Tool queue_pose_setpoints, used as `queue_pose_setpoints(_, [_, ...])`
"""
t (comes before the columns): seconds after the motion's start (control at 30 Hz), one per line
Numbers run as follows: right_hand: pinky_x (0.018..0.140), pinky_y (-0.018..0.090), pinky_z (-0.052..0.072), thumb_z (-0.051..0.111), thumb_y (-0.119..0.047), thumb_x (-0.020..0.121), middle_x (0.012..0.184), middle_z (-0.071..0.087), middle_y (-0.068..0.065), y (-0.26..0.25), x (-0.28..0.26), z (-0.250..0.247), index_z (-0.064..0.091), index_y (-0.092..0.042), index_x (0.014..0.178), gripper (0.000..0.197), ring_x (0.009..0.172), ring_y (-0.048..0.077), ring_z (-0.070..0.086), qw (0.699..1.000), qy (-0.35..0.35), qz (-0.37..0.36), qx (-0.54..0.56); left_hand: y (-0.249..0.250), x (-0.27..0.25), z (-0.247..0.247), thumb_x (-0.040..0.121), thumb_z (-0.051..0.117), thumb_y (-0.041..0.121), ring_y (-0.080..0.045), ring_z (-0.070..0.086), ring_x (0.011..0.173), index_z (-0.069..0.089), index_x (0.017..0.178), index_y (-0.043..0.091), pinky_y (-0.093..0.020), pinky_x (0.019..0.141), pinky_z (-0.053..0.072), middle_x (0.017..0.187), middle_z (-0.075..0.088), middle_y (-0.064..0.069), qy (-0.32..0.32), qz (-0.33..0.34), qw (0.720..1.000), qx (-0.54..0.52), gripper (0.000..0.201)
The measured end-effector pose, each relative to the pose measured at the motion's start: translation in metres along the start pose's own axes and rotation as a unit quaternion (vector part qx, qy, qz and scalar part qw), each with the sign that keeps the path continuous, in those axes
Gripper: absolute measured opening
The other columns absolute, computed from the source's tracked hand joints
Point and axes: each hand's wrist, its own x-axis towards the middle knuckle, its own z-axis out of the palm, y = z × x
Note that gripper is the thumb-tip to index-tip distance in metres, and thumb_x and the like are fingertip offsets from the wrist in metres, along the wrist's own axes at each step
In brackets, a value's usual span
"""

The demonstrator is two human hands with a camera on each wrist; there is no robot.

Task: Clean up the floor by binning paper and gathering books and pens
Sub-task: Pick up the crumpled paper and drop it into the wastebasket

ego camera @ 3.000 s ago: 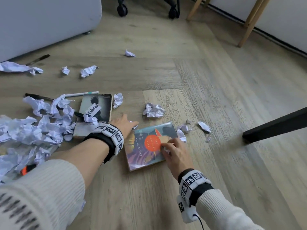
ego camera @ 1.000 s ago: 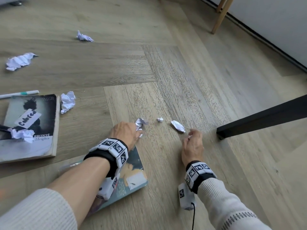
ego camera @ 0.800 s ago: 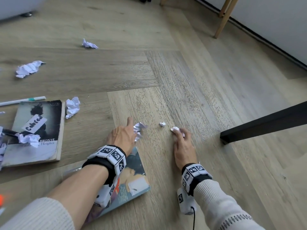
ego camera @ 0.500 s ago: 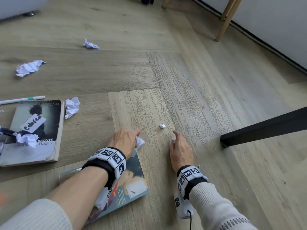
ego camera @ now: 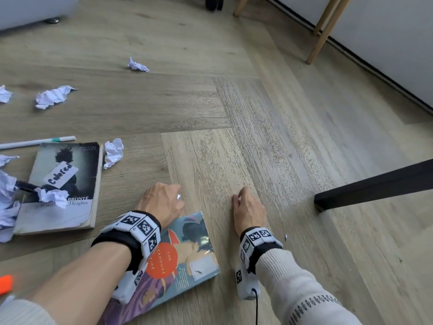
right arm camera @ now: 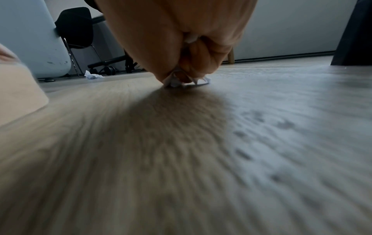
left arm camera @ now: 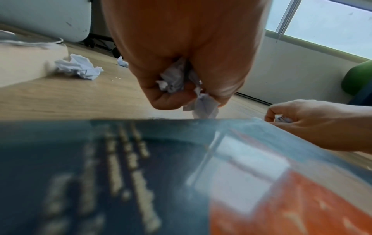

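Both our hands have closed over the small scraps that lay loose on the floor (ego camera: 269, 141) half a second ago, so that patch of boards ahead of us now shows no stray bits. Our left hand (ego camera: 161, 202) has its grip curled tight around a wad of crumpled paper (left arm camera: 177, 79), with one white corner poking out by the knuckles, and the wrist sits over the teal paperback (ego camera: 187, 252) lying just beneath it. Our right hand (ego camera: 248, 207), a little to the other side, pinches a paper scrap (right arm camera: 181, 81) against the floor; the wrist view is blurred, so we think it is barely lifted, if at all. Beyond the left grip and off to its outer side lies the dark paperback (ego camera: 63, 184) with a scrap and a label on its cover, a crumpled ball (ego camera: 113, 152) just beside its far corner, and a white pen (ego camera: 37, 143) touching the floor past its top edge. Farther out, two more paper balls (ego camera: 52, 97) and a lone one (ego camera: 137, 66) wait well apart. We judge both grips are full enough to carry to the bin; books and pens remain to be gathered.
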Motion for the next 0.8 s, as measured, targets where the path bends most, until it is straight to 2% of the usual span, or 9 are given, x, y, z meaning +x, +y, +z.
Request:
queue_pose_setpoints(0.1, [0.063,0.034,0.041,0.039,-0.029,0.100,0.079,0.056,0.005,0.010,-0.006,-0.007,0.049,-0.011,0.093,0.022,0.071,0.025,0.054,0.999,-0.017,0.043,0.019,0.005,-0.003,0.000,0.088,0.043,0.014,-0.022,0.049,0.066,0.043,0.087,0.013,-0.030,0.058,0.032,0.069,0.048,-0.002,0.000,0.030,0.999,-0.023,0.002])
queue_pose_setpoints(0.17, [0.061,0.033,0.036,0.041,-0.026,0.097,0.075,0.055,0.009,0.026,-0.011,-0.017,0.051,-0.006,0.089,0.024,0.070,0.028,0.052,0.992,0.008,0.105,0.062,0.011,-0.004,0.001,0.091,0.041,0.014,-0.023,0.050,0.070,0.042,0.093,0.013,-0.031,0.062,0.035,0.080,0.047,-0.005,-0.005,0.042,0.999,-0.035,0.003])
queue_pose_setpoints(0.27, [0.061,0.030,0.036,0.045,-0.019,0.092,0.071,0.053,0.011,0.059,-0.022,-0.037,0.053,0.000,0.084,0.022,0.069,0.027,0.050,0.969,0.067,0.204,0.120,0.018,-0.002,0.004,0.094,0.036,0.014,-0.022,0.050,0.069,0.043,0.092,0.012,-0.030,0.063,0.039,0.087,0.042,-0.007,-0.007,0.044,0.998,-0.038,0.007])
queue_pose_setpoints(0.4, [0.065,0.033,0.038,0.049,-0.015,0.090,0.071,0.054,0.010,0.103,-0.039,-0.053,0.050,-0.003,0.095,0.013,0.074,0.033,0.055,0.944,0.112,0.271,0.151,0.030,0.000,0.011,0.093,0.037,0.009,-0.025,0.047,0.072,0.040,0.085,0.013,-0.032,0.065,0.035,0.087,0.050,-0.010,-0.009,0.059,0.998,-0.016,0.009])
queue_pose_setpoints(0.47, [0.068,0.036,0.042,0.050,-0.015,0.090,0.073,0.055,0.008,0.119,-0.044,-0.054,0.046,-0.007,0.102,0.014,0.075,0.032,0.055,0.945,0.084,0.279,0.149,0.034,0.000,0.014,0.091,0.039,0.009,-0.026,0.046,0.069,0.040,0.082,0.012,-0.032,0.063,0.035,0.080,0.050,-0.009,-0.005,0.062,0.998,-0.007,0.010])
queue_pose_setpoints(0.53, [0.073,0.036,0.045,0.054,-0.020,0.090,0.083,0.058,0.009,0.127,-0.049,-0.054,0.050,-0.011,0.104,0.017,0.079,0.029,0.055,0.953,0.027,0.271,0.135,0.035,-0.001,0.015,0.091,0.040,0.009,-0.024,0.047,0.064,0.042,0.080,0.010,-0.031,0.061,0.036,0.071,0.048,-0.007,0.001,0.064,0.998,-0.002,0.011])
queue_pose_setpoints(0.6, [0.073,0.034,0.046,0.059,-0.029,0.088,0.089,0.061,0.007,0.129,-0.054,-0.050,0.054,-0.015,0.103,0.020,0.081,0.026,0.058,0.959,-0.020,0.253,0.127,0.035,-0.002,0.016,0.091,0.039,0.012,-0.022,0.046,0.060,0.041,0.078,0.011,-0.031,0.059,0.036,0.066,0.047,-0.005,0.008,0.064,0.998,-0.001,0.014])
queue_pose_setpoints(0.7, [0.070,0.033,0.050,0.061,-0.034,0.088,0.088,0.065,0.007,0.125,-0.059,-0.042,0.057,-0.021,0.097,0.017,0.081,0.025,0.063,0.967,-0.040,0.229,0.105,0.032,-0.006,0.013,0.092,0.038,0.014,-0.022,0.044,0.055,0.039,0.078,0.013,-0.032,0.058,0.036,0.062,0.047,-0.005,0.020,0.058,0.998,-0.005,0.014])
queue_pose_setpoints(0.8, [0.065,0.028,0.041,0.057,-0.028,0.091,0.090,0.066,0.011,0.117,-0.059,-0.042,0.055,-0.015,0.088,0.013,0.082,0.028,0.061,0.969,-0.049,0.230,0.072,0.024,-0.013,0.007,0.092,0.039,0.013,-0.027,0.048,0.058,0.039,0.081,0.012,-0.036,0.058,0.043,0.062,0.050,-0.008,0.023,0.058,0.998,0.001,0.011])
